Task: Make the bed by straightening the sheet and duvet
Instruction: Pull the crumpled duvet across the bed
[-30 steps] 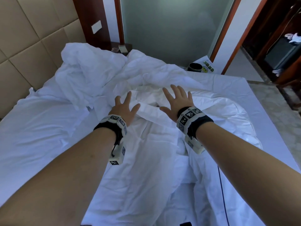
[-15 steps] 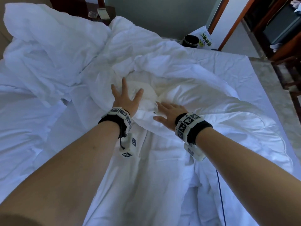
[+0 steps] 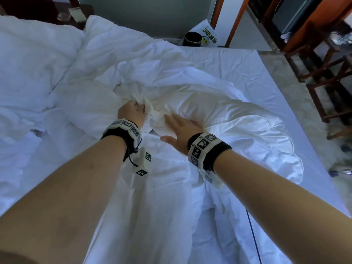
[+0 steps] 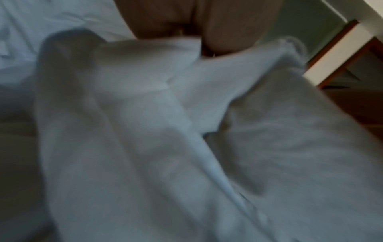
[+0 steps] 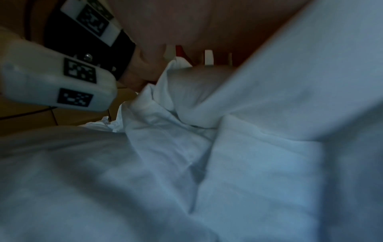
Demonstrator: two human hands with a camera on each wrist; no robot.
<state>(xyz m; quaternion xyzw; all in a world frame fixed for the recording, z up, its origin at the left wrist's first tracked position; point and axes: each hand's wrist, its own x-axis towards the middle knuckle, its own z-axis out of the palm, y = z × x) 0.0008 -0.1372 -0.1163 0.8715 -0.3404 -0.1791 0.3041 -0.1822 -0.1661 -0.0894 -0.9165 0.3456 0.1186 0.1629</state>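
A crumpled white duvet (image 3: 219,111) lies heaped across the middle of the bed, over a flat white sheet (image 3: 238,61). My left hand (image 3: 133,111) grips a bunched fold of the duvet cover at the heap's centre, fingers curled into the cloth. In the blurred left wrist view the curled fingers (image 4: 217,24) close over white fabric (image 4: 145,98). Just to the right, my right hand (image 3: 181,128) lies flat on the duvet with straight fingers pointing at the bunched fold. The right wrist view shows the palm (image 5: 186,24) over folds of cloth (image 5: 207,147).
A second mound of white bedding (image 3: 34,54) fills the far left. Beyond the bed stand a black cup (image 3: 192,39) and a white printed bag (image 3: 208,35). Wooden furniture (image 3: 323,73) stands on the stone floor (image 3: 297,103) right of the bed. A thin dark cable (image 3: 253,235) crosses the near sheet.
My left hand went from flat and spread to curled round a fold of the duvet cover. The right hand slid towards that fold and stays flat. The view tilted down.
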